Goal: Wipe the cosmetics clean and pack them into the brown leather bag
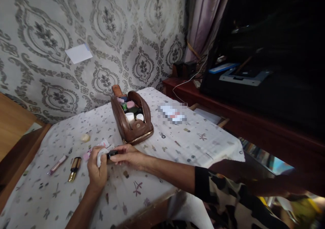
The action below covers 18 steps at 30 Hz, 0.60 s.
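Observation:
My left hand [98,168] is closed around a crumpled white wipe [101,155], which presses against one end of a small black container [113,153]. The fingers of my right hand [130,157] pinch the other end; the container's exact kind is too small to tell. Just behind both hands lies a pink and white packet [103,143], partly hidden. Left of them are a black and gold cosmetic tube [74,169], a slim pinkish lip gloss tube [58,164] and a small cream-coloured round thing [85,138].
An unzipped brown leather cosmetic bag [119,120] stands on the patterned tablecloth [175,164], filled with several jars and bottles. To its right lies a blurred-out pale item [172,113]. A dark red cabinet [188,92] with a large black screen [266,53] borders the right side.

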### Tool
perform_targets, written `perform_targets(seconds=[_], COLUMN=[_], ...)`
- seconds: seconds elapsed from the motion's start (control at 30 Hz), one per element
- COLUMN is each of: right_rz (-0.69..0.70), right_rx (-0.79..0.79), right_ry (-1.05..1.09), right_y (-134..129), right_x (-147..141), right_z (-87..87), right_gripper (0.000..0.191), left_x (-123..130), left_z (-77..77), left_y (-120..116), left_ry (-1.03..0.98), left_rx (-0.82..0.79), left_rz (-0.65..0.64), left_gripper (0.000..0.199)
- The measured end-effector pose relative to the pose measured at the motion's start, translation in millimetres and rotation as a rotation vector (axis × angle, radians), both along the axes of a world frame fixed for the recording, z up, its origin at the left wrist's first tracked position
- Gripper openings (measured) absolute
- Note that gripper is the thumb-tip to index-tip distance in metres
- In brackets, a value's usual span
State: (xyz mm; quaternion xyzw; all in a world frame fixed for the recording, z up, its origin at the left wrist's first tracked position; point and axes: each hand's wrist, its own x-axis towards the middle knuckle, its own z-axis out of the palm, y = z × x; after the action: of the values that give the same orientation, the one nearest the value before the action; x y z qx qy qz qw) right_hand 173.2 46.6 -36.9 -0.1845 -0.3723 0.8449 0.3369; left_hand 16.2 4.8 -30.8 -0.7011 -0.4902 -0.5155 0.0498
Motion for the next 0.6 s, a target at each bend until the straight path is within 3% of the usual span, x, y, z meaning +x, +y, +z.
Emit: perform_targets(seconds=[0.13, 0.37, 0.5, 0.6], right_rz=[-0.025, -0.066, -0.004, 0.016], right_rx=[-0.127, -0.258, -0.304, -0.320], right_ry=[0.142, 0.226, 0.178, 0.151], right_y=[0.4, 1.2, 1.8, 1.1], right_x=[0.8, 1.8, 2.1, 4.1], right_z=[2.5, 2.8, 4.8, 9.8], right_gripper=[0.057, 0.042, 0.038, 0.040], left_x=[-0.9, 9.0, 10.7, 12.4], left_z=[-8.0, -5.3, -1.5, 2.6], left_y=[-0.6, -1.3, -2.9, -8.8], left_ry=[0.045, 0.361, 0.478, 0.538], left_rx=[0.008, 0.073, 0.158, 0.210], left_rz=[-0.039, -0.045, -0.079, -0.184], left_gripper=[0.028, 0.054, 0.051, 0.043])
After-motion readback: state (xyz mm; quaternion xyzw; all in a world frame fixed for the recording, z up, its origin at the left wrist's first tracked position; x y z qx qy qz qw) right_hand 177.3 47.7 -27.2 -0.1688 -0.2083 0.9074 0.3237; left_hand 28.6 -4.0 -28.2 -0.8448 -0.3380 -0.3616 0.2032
